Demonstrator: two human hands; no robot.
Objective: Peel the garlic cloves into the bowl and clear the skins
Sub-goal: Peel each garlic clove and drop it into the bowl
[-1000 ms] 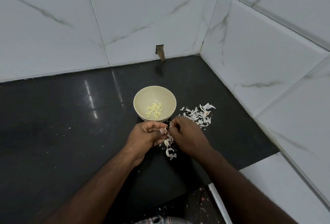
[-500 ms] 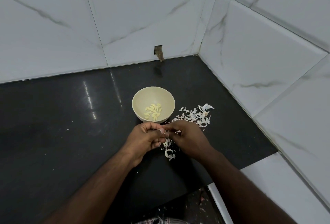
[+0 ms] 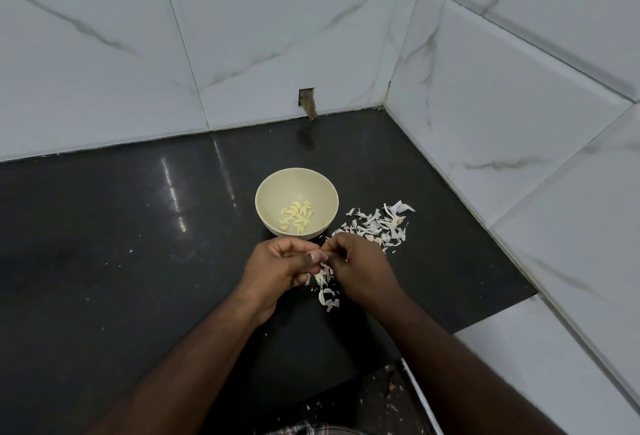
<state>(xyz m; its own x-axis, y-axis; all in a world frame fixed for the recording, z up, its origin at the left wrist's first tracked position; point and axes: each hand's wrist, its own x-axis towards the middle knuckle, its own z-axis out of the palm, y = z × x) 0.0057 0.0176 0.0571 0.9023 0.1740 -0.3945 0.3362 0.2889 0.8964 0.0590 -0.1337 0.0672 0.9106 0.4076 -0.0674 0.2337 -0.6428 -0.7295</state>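
The black counter [image 3: 121,244] fills a tiled corner, and on it stands the cream bowl [image 3: 263,192], directly beyond both hands and just short of touching them. It holds a small heap of peeled garlic cloves [image 3: 297,216], pale yellow crescents lying every which way with no common axis. The papery skins [image 3: 375,230] spread to the right of the bowl and trail down beneath the hands.

The left hand [image 3: 277,268] and right hand [image 3: 360,268] meet fingertip to fingertip above the counter, both curled narrow and pinching one small garlic clove [image 3: 316,255] between them. Only a sliver of it shows, so its long axis and pointing cannot be read. The bowl lies straight ahead, about equally near either hand, so dropping the clove likely means a short forward reach.
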